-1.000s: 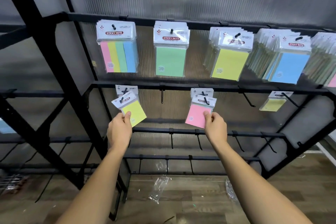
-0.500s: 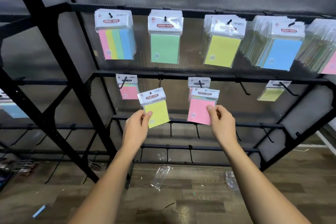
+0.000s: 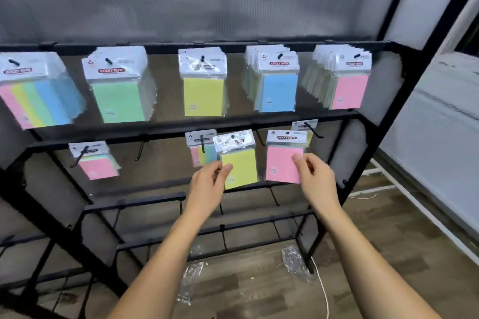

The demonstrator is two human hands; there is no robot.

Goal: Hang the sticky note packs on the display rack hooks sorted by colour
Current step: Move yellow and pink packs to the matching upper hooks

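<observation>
Yellow pack [image 3: 239, 168] pinched in left fingers [image 3: 223, 169]; pink pack [image 3: 282, 163] in right.

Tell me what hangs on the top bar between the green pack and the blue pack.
In the head view, one stack of yellow packs hangs between the green pack and the blue pack.

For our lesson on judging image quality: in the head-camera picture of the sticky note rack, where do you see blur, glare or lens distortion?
Head view: motion blur smears the far-left multicolour pack and green pack; the held yellow pack and pink pack look sharper. Glare streaks the plastic wrappers. Wide-angle distortion tilts the rack's black frame. Lighting is dim and even.
</observation>
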